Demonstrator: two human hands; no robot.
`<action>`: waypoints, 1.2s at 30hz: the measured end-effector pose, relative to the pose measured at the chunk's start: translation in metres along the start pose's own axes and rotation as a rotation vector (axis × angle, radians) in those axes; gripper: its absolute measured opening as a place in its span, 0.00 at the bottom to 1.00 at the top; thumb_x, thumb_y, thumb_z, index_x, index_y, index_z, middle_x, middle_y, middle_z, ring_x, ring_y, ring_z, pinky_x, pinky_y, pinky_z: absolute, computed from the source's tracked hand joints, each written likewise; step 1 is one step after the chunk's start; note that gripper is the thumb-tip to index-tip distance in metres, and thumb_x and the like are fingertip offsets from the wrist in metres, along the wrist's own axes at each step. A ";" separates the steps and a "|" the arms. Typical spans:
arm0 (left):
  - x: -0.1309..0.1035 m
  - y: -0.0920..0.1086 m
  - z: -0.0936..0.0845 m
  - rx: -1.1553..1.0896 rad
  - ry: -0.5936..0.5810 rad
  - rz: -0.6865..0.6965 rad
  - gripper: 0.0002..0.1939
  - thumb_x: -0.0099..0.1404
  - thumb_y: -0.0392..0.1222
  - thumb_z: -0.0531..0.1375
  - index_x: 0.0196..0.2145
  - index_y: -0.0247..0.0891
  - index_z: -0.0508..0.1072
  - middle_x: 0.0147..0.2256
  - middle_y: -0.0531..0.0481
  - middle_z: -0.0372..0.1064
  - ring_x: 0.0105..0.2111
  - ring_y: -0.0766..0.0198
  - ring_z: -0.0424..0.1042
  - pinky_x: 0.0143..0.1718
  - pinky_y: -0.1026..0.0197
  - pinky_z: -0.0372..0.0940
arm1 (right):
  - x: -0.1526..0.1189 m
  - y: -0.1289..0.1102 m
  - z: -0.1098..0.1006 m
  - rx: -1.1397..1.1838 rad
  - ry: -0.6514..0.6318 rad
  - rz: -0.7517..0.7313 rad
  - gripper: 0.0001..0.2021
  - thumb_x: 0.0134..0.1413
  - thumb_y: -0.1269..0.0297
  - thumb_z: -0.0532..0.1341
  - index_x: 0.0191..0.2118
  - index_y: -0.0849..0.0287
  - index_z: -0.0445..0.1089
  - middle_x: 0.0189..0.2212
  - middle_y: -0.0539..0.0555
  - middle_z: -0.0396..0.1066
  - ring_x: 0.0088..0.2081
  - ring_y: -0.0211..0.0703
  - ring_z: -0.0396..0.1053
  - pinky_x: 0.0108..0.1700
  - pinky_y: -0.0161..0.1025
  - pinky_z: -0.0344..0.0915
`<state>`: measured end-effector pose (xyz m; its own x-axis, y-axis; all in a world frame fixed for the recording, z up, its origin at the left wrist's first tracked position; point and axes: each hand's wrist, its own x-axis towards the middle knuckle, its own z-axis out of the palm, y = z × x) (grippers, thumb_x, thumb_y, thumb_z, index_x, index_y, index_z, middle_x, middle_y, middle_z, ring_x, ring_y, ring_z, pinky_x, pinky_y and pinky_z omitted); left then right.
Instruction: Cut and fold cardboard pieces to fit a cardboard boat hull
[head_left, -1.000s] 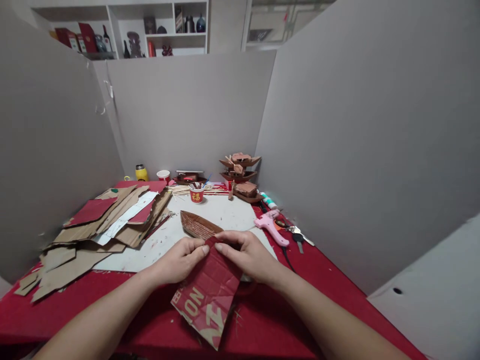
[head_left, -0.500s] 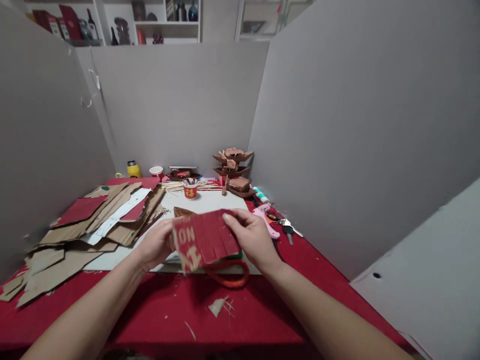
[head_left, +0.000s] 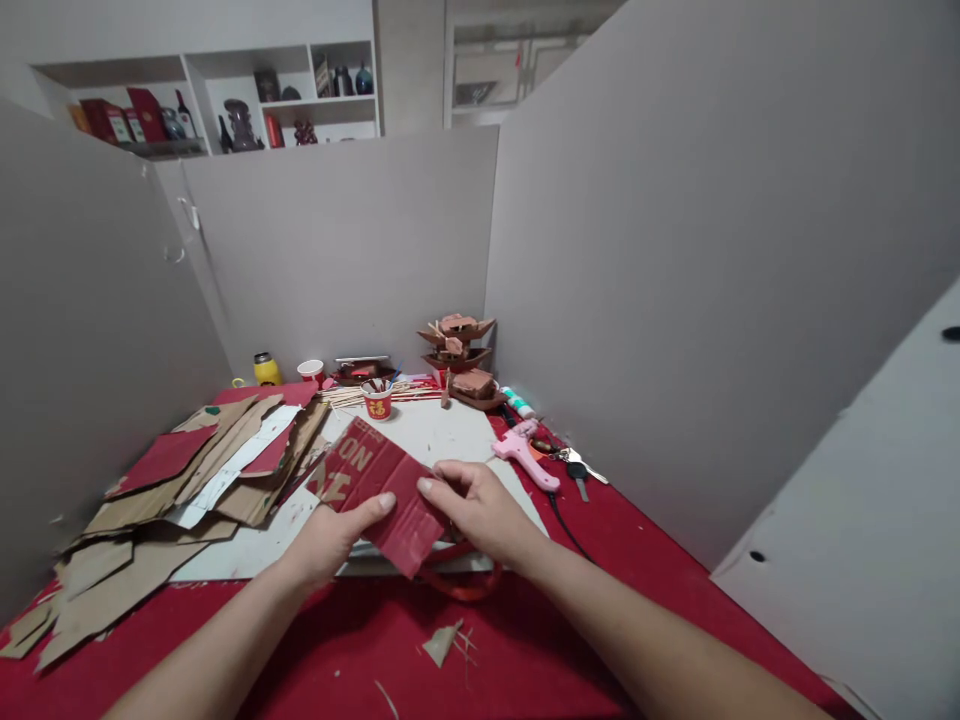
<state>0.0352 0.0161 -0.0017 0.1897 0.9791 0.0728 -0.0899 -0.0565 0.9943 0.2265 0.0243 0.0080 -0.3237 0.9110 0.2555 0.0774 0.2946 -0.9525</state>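
Note:
A red piece of cardboard [head_left: 384,492] with pale printed letters and a torn left edge is held tilted in front of me. My left hand [head_left: 334,535] grips its lower left side, thumb on the printed face. My right hand [head_left: 476,508] pinches its right edge between thumb and fingers. Below the cardboard, a red-orange loop [head_left: 469,592] shows in part; what it belongs to is hidden. Under both hands lies a white board [head_left: 431,430] on the red tablecloth [head_left: 345,650].
Torn cardboard sheets [head_left: 225,465] are heaped at the left. A paper cup [head_left: 377,402] holding tools stands at the board's back. Brown model boats [head_left: 469,388] are stacked behind. A pink glue gun [head_left: 527,458] and keys [head_left: 577,470] lie right. Grey partitions [head_left: 337,240] enclose the table.
The cardboard has turned clockwise, its right end now lower. My left thumb has come onto its printed face, and my right hand has shifted lower along the edge. The view has tilted up.

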 end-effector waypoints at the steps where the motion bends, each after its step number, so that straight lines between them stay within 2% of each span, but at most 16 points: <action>1: 0.000 0.002 -0.002 0.049 -0.025 0.002 0.23 0.56 0.47 0.66 0.48 0.35 0.74 0.46 0.41 0.75 0.48 0.49 0.72 0.50 0.49 0.66 | 0.000 0.000 -0.002 -0.017 -0.061 0.006 0.13 0.55 0.56 0.56 0.27 0.60 0.67 0.19 0.47 0.64 0.21 0.35 0.59 0.23 0.31 0.57; 4: -0.003 0.007 -0.003 0.168 -0.060 -0.004 0.22 0.55 0.48 0.66 0.46 0.36 0.75 0.47 0.42 0.75 0.48 0.50 0.71 0.52 0.50 0.64 | 0.001 -0.001 -0.007 -0.095 -0.203 0.008 0.16 0.57 0.55 0.53 0.29 0.62 0.70 0.20 0.49 0.67 0.21 0.36 0.61 0.23 0.32 0.58; 6: -0.005 0.006 0.001 0.213 -0.025 -0.003 0.21 0.56 0.49 0.65 0.45 0.36 0.75 0.47 0.42 0.75 0.47 0.50 0.72 0.51 0.50 0.64 | 0.000 -0.002 -0.009 -0.173 -0.230 -0.018 0.17 0.57 0.56 0.52 0.28 0.62 0.70 0.20 0.49 0.67 0.21 0.36 0.60 0.24 0.32 0.57; 10: -0.006 -0.004 0.012 0.292 0.064 0.047 0.20 0.58 0.49 0.63 0.45 0.36 0.75 0.47 0.43 0.75 0.47 0.50 0.72 0.51 0.50 0.64 | -0.003 -0.002 -0.007 -0.359 -0.137 -0.085 0.13 0.55 0.62 0.56 0.22 0.61 0.66 0.19 0.49 0.64 0.23 0.37 0.56 0.29 0.35 0.54; 14: -0.004 -0.007 0.014 0.372 0.102 0.068 0.18 0.57 0.48 0.63 0.42 0.35 0.75 0.45 0.43 0.76 0.47 0.49 0.72 0.50 0.50 0.64 | -0.006 0.001 -0.004 -0.434 -0.069 -0.073 0.10 0.53 0.66 0.57 0.24 0.61 0.67 0.22 0.52 0.66 0.26 0.39 0.58 0.33 0.37 0.53; 17: -0.003 0.002 0.009 0.292 0.017 -0.005 0.19 0.56 0.48 0.64 0.44 0.36 0.74 0.45 0.44 0.75 0.46 0.50 0.72 0.49 0.51 0.64 | -0.003 0.002 -0.010 -0.364 -0.134 -0.038 0.13 0.55 0.61 0.56 0.23 0.61 0.67 0.20 0.50 0.64 0.24 0.37 0.58 0.28 0.34 0.54; 20: -0.004 0.010 0.004 0.187 -0.141 -0.118 0.21 0.53 0.46 0.67 0.45 0.37 0.74 0.44 0.45 0.76 0.44 0.51 0.73 0.47 0.53 0.66 | 0.003 0.003 -0.017 -0.247 -0.188 -0.006 0.17 0.57 0.54 0.55 0.26 0.62 0.69 0.21 0.48 0.65 0.22 0.35 0.59 0.24 0.31 0.54; 22: -0.005 0.011 0.003 0.164 -0.201 -0.125 0.22 0.53 0.45 0.68 0.46 0.37 0.73 0.44 0.45 0.76 0.44 0.52 0.73 0.47 0.54 0.66 | 0.006 0.003 -0.016 -0.185 -0.204 0.005 0.18 0.57 0.52 0.55 0.29 0.63 0.70 0.22 0.49 0.67 0.23 0.35 0.61 0.24 0.31 0.57; 26: -0.006 0.004 0.007 0.130 -0.106 -0.034 0.20 0.59 0.49 0.63 0.46 0.37 0.72 0.47 0.45 0.75 0.47 0.53 0.72 0.49 0.55 0.64 | 0.005 0.004 -0.009 -0.109 -0.257 0.003 0.20 0.58 0.51 0.53 0.30 0.63 0.71 0.25 0.51 0.71 0.25 0.38 0.65 0.28 0.33 0.63; 29: -0.006 -0.001 0.009 0.147 -0.057 0.036 0.19 0.62 0.50 0.61 0.47 0.37 0.72 0.47 0.45 0.74 0.47 0.54 0.71 0.49 0.55 0.64 | 0.001 0.004 -0.005 -0.103 -0.260 -0.009 0.19 0.58 0.52 0.54 0.29 0.63 0.70 0.26 0.52 0.71 0.26 0.39 0.66 0.29 0.33 0.63; 36: -0.005 -0.006 0.011 0.291 -0.043 0.179 0.16 0.64 0.47 0.59 0.47 0.36 0.72 0.48 0.44 0.73 0.48 0.52 0.70 0.52 0.54 0.62 | -0.006 0.007 0.001 -0.389 -0.068 -0.202 0.16 0.57 0.62 0.55 0.21 0.61 0.66 0.19 0.49 0.65 0.22 0.35 0.57 0.27 0.34 0.55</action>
<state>0.0456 0.0093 -0.0075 0.2374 0.9399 0.2455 0.1561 -0.2863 0.9453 0.2278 0.0206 0.0000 -0.4289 0.8070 0.4059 0.3514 0.5630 -0.7480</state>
